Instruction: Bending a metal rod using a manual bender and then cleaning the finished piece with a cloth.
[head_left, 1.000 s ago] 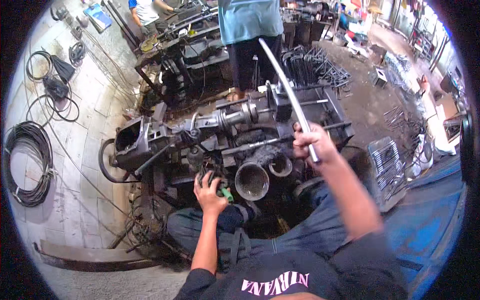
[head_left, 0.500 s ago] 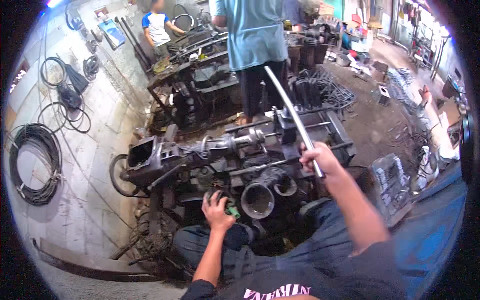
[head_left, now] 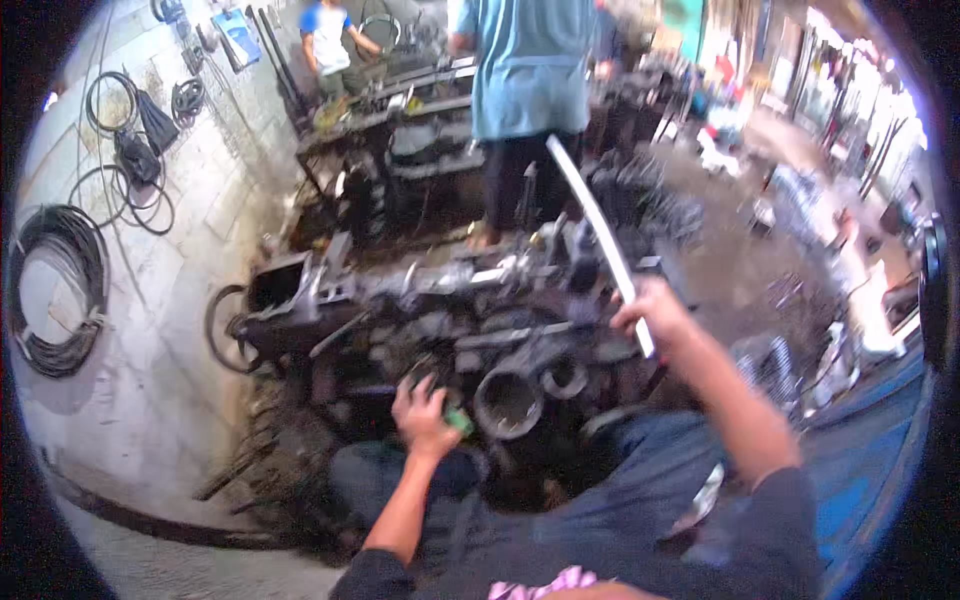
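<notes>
My right hand is closed around the lower part of a long, shiny metal rod. The rod slants up and to the left above the machine. My left hand is low in front of the machine, its fingers bent over a dark part there. Beside its thumb is a small green piece; blur hides exactly what those fingers grip. Before me stretches the dark, greasy machine, with a bright shaft along its top. A round metal ring stands to the right of my left hand.
A person in a light blue shirt stands just beyond the machine, near the rod's far end. Another person is at a cluttered bench at the back left. Coiled black hose hangs on the left wall. Metal scrap lies at right.
The whole view has shifted and blurred as my head moved. My right hand still holds the rod at a similar slant. My left hand stays beside the green piece.
</notes>
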A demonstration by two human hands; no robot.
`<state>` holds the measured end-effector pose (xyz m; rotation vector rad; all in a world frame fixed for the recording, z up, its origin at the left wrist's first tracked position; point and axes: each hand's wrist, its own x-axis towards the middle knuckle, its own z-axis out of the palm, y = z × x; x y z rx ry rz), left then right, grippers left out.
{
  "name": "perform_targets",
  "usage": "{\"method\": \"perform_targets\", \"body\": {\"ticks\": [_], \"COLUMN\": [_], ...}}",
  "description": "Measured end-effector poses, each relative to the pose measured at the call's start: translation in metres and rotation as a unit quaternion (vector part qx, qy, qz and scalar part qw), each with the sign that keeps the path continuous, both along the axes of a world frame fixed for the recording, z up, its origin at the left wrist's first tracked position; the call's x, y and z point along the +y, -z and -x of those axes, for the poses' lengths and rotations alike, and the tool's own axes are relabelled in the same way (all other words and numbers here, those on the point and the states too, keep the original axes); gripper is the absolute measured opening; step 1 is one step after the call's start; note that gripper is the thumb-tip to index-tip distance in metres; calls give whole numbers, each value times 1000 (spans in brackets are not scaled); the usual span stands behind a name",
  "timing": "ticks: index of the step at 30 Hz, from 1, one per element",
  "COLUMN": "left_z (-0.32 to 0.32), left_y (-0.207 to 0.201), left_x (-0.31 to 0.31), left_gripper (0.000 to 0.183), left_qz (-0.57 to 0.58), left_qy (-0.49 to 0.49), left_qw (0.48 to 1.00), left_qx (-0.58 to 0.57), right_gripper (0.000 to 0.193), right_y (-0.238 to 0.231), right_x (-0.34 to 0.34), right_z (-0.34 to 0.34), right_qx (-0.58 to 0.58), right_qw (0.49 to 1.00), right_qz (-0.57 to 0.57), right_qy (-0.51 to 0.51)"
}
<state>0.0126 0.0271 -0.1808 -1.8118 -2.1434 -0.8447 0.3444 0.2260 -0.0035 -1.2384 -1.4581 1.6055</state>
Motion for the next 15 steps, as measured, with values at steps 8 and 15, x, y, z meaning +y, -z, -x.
{"method": "perform_targets", "body": {"ticks": [8, 15], "left_z": [-7, -8], "left_y": [-7, -2], "left_x": [12, 4], "left_gripper": [39, 40], "left_qz": [32, 50], "left_qy": [-26, -34], "left_qw": [999, 998], "left_qx": [9, 35], "right_gripper": [36, 28], "right_y": [-12, 6], "right_x": [17, -10], "right_z": [1, 23], "right_qx": [61, 322], "right_qw": [995, 937], "right_qz": [80, 135], "right_qy": [23, 14]}}
